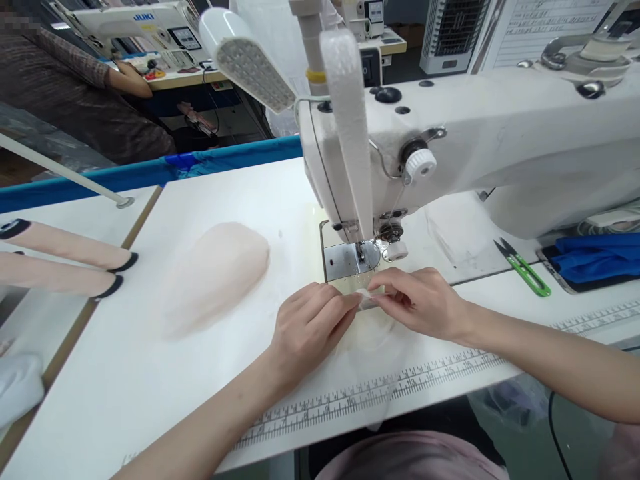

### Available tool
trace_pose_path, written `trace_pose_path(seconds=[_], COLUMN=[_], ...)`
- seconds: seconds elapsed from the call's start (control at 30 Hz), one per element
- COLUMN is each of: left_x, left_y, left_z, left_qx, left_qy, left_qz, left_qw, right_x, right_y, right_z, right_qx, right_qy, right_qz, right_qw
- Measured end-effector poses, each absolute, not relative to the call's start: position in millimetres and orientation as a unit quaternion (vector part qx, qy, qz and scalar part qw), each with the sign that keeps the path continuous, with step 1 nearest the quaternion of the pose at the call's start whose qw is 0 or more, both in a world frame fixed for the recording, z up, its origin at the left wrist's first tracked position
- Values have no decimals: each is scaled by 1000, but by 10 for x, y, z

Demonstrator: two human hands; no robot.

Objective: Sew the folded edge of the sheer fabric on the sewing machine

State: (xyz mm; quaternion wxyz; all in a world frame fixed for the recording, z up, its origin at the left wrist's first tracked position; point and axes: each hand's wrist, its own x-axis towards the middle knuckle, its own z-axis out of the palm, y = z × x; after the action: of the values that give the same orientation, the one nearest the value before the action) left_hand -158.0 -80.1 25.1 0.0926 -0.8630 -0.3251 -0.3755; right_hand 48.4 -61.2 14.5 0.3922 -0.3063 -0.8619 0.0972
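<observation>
My left hand [316, 327] and my right hand [420, 303] meet just in front of the needle plate [345, 260] of a white sewing machine [465, 127]. Pinched between the fingertips of both is a small piece of sheer white fabric [367, 298]. The fabric is so thin that its outline is hard to follow; a pale part seems to trail toward the table's front edge. Above it, the presser foot [360, 252] is partly hidden behind a white strip hanging from the machine head. A beige, sheer fabric piece [225, 267] lies flat to the left.
Green thread snips [527, 272] lie at the right, beside a phone [555, 267] under blue cloth [600, 257]. A printed ruler [350, 402] runs along the front edge. Two padded beige rods [70, 247] stick in from the left. A co-worker [75, 93] sits at another machine.
</observation>
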Motion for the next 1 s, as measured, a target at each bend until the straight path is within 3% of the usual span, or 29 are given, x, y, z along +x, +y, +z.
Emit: trace_pose_path(seconds=[0.63,0.87,1.0], left_x=[-1561,-1548,-1533], left_y=[-799,-832,-841], left_z=[306,292,296], left_qx=[-866,-854,-856], left_qy=[-332,-371,-360], left_qz=[-366,-364,-371], left_qw=[75,25,-3], right_x=[498,559,581], right_y=[-605,-591,-599], right_z=[164,241,307], right_qx=[-274,-197,-149], right_qy=[-872,-882,-899], right_qz=[105,-99,-129], right_qw=[393,416,392])
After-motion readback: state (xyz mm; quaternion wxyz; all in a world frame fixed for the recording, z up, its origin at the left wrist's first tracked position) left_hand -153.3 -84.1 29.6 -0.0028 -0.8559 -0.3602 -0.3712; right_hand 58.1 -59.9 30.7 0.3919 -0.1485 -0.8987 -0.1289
